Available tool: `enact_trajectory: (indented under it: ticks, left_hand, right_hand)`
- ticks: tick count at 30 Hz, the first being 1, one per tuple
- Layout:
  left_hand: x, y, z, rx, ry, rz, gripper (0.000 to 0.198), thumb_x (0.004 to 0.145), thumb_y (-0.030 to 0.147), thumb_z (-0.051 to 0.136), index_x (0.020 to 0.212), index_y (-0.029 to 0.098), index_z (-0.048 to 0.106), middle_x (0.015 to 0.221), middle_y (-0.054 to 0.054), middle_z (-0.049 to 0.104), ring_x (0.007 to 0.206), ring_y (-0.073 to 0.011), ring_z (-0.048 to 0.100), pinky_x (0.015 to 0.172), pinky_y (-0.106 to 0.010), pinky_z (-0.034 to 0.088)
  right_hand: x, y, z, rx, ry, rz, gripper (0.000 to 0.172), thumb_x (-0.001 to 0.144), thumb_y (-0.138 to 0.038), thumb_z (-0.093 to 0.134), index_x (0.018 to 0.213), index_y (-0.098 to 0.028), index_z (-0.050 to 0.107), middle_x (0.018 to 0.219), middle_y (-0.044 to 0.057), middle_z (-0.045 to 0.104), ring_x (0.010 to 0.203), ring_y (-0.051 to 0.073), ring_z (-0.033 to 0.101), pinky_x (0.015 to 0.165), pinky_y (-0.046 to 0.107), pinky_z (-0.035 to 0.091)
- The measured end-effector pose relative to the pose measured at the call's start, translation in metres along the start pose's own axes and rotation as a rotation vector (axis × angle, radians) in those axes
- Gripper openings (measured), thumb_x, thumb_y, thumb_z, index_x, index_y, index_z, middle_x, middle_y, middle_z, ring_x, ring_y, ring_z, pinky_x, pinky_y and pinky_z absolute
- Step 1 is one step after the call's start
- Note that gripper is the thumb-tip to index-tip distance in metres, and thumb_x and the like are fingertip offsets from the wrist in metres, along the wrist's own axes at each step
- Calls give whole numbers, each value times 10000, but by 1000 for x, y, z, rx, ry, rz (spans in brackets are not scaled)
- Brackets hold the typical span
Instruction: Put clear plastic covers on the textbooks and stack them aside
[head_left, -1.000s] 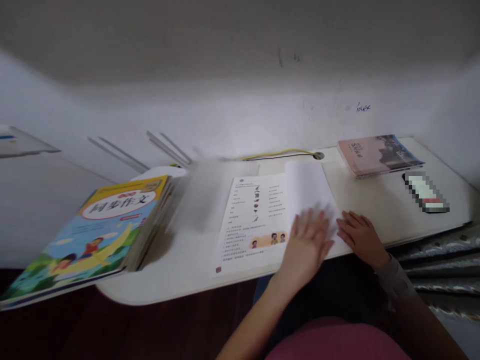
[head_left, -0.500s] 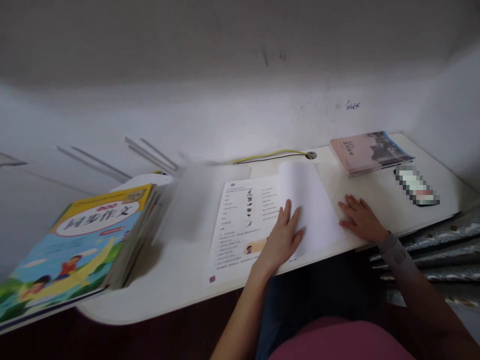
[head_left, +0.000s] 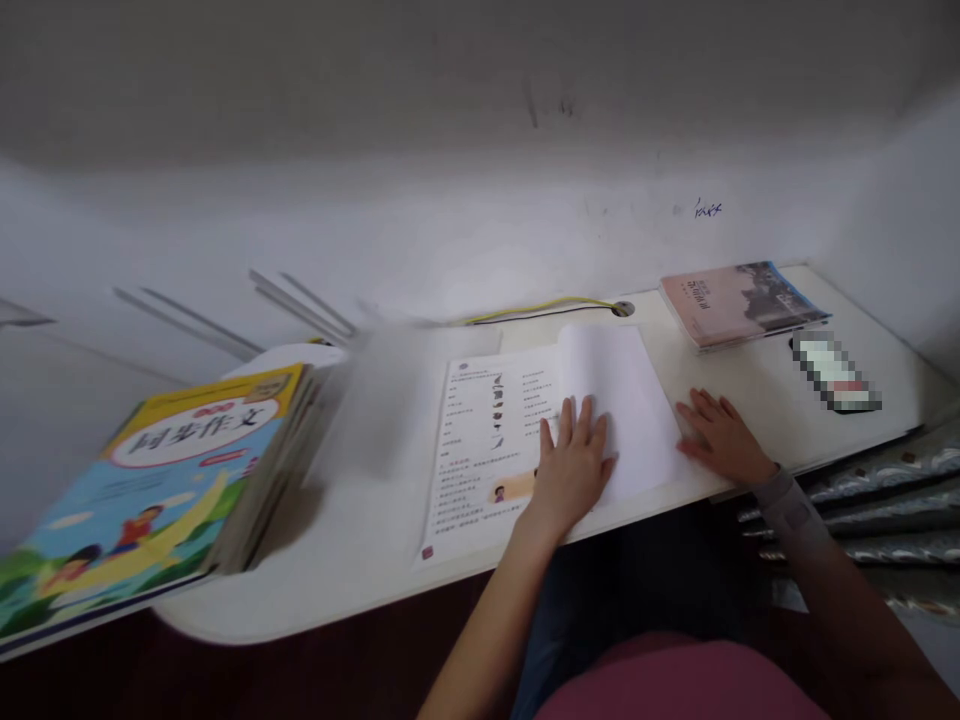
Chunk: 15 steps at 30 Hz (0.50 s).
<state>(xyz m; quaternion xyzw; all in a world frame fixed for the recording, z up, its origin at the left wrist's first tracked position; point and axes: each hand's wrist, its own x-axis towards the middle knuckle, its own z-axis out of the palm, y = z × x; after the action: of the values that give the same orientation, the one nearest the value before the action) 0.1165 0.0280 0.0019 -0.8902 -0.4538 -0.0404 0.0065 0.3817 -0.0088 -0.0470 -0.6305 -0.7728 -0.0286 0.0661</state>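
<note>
My left hand (head_left: 576, 462) lies across an open booklet (head_left: 525, 440)

The booklet rests on the white desk (head_left: 352, 560) in front of me, near the middle and close to my edge. On its left is a printed page (head_left: 476, 455) with lines of text, a column of small pictures and a cartoon strip lower down; on its right is a blank white page (head_left: 634, 410), curved upward near the fold. My left hand is spread, back upward, over the lower inner part of the printed page, its thumb reaching onto the blank one. It grips nothing. My right hand (head_left: 720, 435) is also loose and spread, fingertips at the blank page's outer edge; I cannot tell whether they touch it.

To my left sits a stack of books (head_left: 180, 470), the top cover yellow and blue. Off to my right, pinkish books (head_left: 739, 300) lie near the wall (head_left: 465, 230), with a phone (head_left: 836, 372) just beside them. A yellow cable (head_left: 555, 302) runs along the back to a round hole (head_left: 622, 309).
</note>
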Motion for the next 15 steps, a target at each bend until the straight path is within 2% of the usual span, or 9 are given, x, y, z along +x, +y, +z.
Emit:
enact_trajectory:
  ticks: [3, 5, 8, 15]
  left_hand:
    - [-1, 19, -6, 71, 4, 23, 529, 900, 395, 411, 1357, 129, 421, 1477, -193, 282, 1388, -354, 155, 1080, -606, 152]
    - [3, 31, -6, 68, -36, 70, 552, 907, 437, 385, 1366, 132, 410, 1454, -192, 331, 1379, -330, 211, 1089, -587, 152]
    - [12, 44, 0, 47, -116, 108, 591, 901, 501, 361, 1369, 143, 406, 1435, -184, 369, 1362, -320, 266, 1078, -616, 135]
    - [23, 50, 11, -25, -133, 138, 642, 882, 548, 367, 1384, 150, 382, 1448, -180, 342, 1356, -321, 282, 1074, -635, 109]
  right_hand:
    - [1, -1, -2, 16, 3, 15, 626, 892, -557, 365, 1386, -175, 393, 1466, 166, 328, 1359, 293, 268, 1061, 467, 257]
    - [1, -2, -3, 15, -3, 19, 639, 887, -569, 368, 1390, -176, 386, 1466, 170, 325, 1360, 296, 267, 1061, 466, 259]
    - [2, -3, -4, 1, -16, 11, 641, 883, -577, 374, 1387, -180, 392, 1458, 171, 340, 1353, 297, 281, 1063, 473, 250]
    - [2, -2, -3, -6, -16, -9, 672, 867, -599, 387, 1390, -177, 382, 1461, 181, 330, 1356, 305, 270, 1057, 486, 250]
